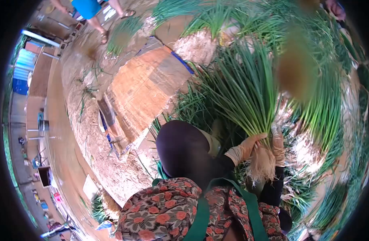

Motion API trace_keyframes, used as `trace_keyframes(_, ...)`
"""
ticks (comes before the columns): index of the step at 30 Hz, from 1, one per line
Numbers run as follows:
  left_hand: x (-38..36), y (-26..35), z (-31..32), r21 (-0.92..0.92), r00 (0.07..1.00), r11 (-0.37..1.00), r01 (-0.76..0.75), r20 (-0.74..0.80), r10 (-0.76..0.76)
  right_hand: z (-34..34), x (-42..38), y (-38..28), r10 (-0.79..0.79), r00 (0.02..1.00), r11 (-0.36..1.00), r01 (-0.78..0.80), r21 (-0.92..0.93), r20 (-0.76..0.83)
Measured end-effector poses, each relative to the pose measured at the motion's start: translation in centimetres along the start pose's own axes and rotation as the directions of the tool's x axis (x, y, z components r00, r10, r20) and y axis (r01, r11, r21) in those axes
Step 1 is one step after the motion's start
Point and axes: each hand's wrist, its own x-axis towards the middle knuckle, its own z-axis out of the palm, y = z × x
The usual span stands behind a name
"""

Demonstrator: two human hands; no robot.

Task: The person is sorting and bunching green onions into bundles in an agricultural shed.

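A thick bunch of green onions (249,96) fans away from me, its long green leaves pointing up and its pale bulbs and stringy roots towards my lap. My left hand (244,150), in a light glove, is wrapped round the base of the stems from the left. My right hand (277,145), also gloved, grips the same bunch from the right, its fingers partly hidden behind it. Just right of my hands lies a big heap of more green onions (323,108), with white roots facing me.
A flattened woven sack (142,78) covers the ground on my left. Further green onions (216,20) lie in front, with pale roots (196,47). Another person's legs (97,25) show at the top left. A brown blur on the lens hides part of the right side.
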Motion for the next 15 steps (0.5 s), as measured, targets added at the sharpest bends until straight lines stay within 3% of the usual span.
trace_keyframes(1, -0.4, 0.2, 0.3, 0.06, 1.0, 0.998, -0.024, 0.003, 0.024, -0.2, 0.5, 0.9, 0.204, 0.978, 0.966, -0.208, 0.152, 0.04)
trace_keyframes(2, -0.8, 0.3, 0.6, 0.06, 1.0, 0.998, -0.024, -0.019, 0.025, -0.6, 0.3, 2.1, 0.163, 0.986, 0.982, -0.166, 0.093, 0.033)
trace_keyframes(4, -0.9, 0.1, 0.9, 0.066, 0.998, 0.998, -0.021, -0.06, 0.025, -0.6, 0.3, 1.0, 0.431, 0.899, 0.768, -0.412, 0.489, 0.08)
trace_keyframes(6, 0.3, -0.2, 0.0, 0.004, 0.999, 0.999, -0.034, 0.019, 0.034, -0.3, -0.6, 2.5, 0.014, 1.0, 0.985, -0.012, 0.172, -0.014)
trace_keyframes(7, 0.2, 0.0, -0.1, -0.03, 0.998, 0.999, -0.035, 0.057, 0.037, -0.1, -1.0, 2.6, -0.203, 0.979, 0.979, 0.203, -0.003, -0.002)
trace_keyframes(8, 0.1, -0.1, -0.1, -0.107, 0.994, 0.994, 0.005, 0.11, 0.007, -0.5, -1.1, 2.6, -0.118, 0.992, 0.979, 0.122, -0.161, 0.035)
trace_keyframes(10, -1.8, 1.0, 1.2, -0.251, 0.973, 0.962, 0.106, 0.224, -0.049, -0.9, -0.8, 0.1, 0.082, 0.996, 0.946, -0.092, 0.312, 0.046)
trace_keyframes(12, -2.2, 1.2, 0.8, -0.261, 0.964, 0.96, 0.099, 0.265, -0.027, -1.0, -0.9, -4.5, 0.233, 0.954, 0.582, -0.293, 0.758, 0.19)
trace_keyframes(14, -1.9, 1.0, 0.1, -0.244, 0.93, 0.967, 0.074, 0.366, 0.021, -1.0, 0.2, -3.4, 0.322, 0.944, 0.872, -0.269, 0.409, -0.066)
trace_keyframes(15, -2.7, 1.6, 0.6, -0.233, 0.896, 0.971, 0.054, 0.441, 0.056, -0.6, -0.5, 0.5, 0.097, 0.946, 0.987, -0.051, 0.151, -0.31)
